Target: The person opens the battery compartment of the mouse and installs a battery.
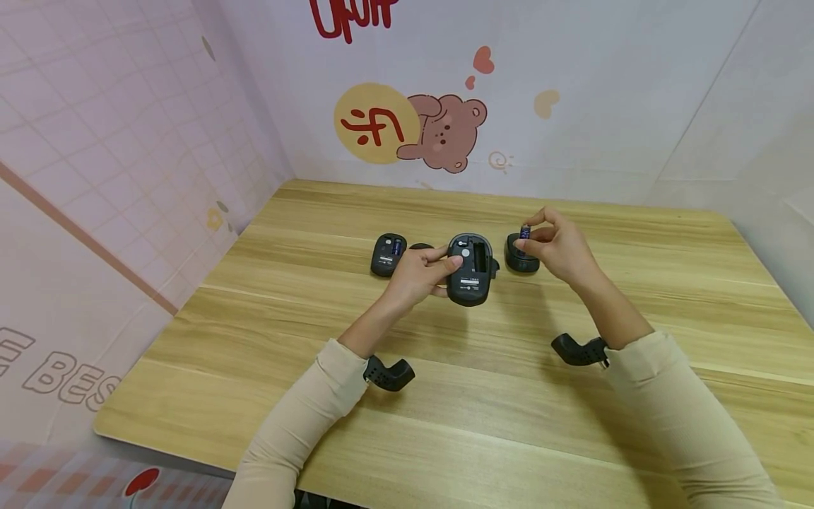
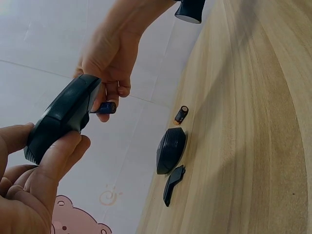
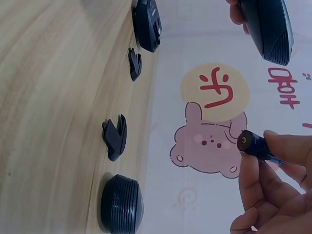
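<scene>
My left hand (image 1: 416, 277) grips a black computer mouse (image 1: 468, 286), its underside turned up toward the head view. The long battery slot (image 1: 480, 257) in that underside has no cover on it and looks dark inside. Upright between the thumb and fingers of my right hand (image 1: 559, 247) is a small blue battery (image 1: 524, 232), pinched above the table and apart from the held mouse. In the left wrist view the battery (image 2: 106, 107) appears just beyond the mouse (image 2: 63, 119). The right wrist view shows one end of the battery (image 3: 246, 140).
Left of the held mouse lies an upturned mouse (image 1: 384, 263) with a blue battery in its slot. Another mouse (image 1: 523, 263) sits under my right hand, a loose battery (image 2: 181, 114) beside it. Two black covers (image 3: 135, 64) lie between these mice, the second cover (image 3: 115, 137) nearer the right-hand mouse.
</scene>
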`<control>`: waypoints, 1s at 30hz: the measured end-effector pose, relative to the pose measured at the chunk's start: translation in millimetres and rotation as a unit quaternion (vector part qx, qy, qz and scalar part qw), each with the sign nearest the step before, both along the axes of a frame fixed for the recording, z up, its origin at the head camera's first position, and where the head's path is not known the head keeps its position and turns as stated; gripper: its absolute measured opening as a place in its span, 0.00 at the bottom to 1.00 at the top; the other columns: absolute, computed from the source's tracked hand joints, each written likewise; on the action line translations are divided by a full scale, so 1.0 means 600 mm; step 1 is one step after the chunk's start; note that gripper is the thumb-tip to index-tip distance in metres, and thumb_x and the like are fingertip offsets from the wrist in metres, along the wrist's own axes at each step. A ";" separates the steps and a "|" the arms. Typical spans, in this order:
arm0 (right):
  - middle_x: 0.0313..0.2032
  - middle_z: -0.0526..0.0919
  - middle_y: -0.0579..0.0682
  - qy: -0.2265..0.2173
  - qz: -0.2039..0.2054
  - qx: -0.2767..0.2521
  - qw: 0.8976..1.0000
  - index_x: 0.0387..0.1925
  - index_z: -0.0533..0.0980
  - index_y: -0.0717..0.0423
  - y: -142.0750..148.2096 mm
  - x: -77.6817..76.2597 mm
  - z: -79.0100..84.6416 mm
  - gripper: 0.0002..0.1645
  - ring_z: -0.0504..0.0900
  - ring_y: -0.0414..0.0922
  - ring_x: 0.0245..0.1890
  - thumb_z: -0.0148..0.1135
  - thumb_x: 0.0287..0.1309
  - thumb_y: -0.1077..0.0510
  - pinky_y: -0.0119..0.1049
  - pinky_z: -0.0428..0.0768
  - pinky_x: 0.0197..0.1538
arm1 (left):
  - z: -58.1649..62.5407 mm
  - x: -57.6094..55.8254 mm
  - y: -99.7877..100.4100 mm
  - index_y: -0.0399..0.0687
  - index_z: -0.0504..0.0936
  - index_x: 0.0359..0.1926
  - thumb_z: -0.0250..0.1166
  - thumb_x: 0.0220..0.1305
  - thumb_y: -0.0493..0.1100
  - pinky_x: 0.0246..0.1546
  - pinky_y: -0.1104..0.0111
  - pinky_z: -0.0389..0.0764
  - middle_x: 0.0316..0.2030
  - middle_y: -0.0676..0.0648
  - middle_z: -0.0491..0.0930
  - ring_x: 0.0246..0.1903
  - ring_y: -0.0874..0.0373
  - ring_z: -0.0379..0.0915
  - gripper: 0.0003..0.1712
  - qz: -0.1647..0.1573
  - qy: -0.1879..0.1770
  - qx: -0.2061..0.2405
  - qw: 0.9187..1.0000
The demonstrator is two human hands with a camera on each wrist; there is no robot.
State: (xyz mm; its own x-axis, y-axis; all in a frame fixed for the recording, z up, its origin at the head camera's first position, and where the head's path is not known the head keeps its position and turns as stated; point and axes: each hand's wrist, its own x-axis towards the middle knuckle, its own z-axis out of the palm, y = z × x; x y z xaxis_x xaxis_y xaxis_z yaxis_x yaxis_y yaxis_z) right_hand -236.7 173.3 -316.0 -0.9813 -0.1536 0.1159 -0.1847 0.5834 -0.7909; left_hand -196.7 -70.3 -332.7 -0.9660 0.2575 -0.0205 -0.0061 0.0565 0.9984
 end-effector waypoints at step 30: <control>0.38 0.85 0.47 0.097 -0.020 -0.087 0.991 0.42 0.76 0.66 -0.045 0.037 0.039 0.15 0.79 0.28 0.31 0.67 0.56 0.61 0.20 0.77 0.34 | -0.003 0.003 -0.001 0.34 0.67 0.63 0.60 0.66 0.39 0.32 0.65 0.84 0.45 0.36 0.81 0.40 0.51 0.82 0.27 -0.010 0.008 -0.002 1.000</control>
State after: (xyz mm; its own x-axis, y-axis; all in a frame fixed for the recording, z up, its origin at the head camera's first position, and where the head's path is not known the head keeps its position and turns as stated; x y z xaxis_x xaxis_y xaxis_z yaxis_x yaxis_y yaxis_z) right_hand -214.8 146.5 -292.7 -0.9428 -0.0767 0.3243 -0.3230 0.4502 -0.8325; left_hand -194.7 -71.1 -334.3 -0.9610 0.2765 -0.0066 0.0106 0.0605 0.9981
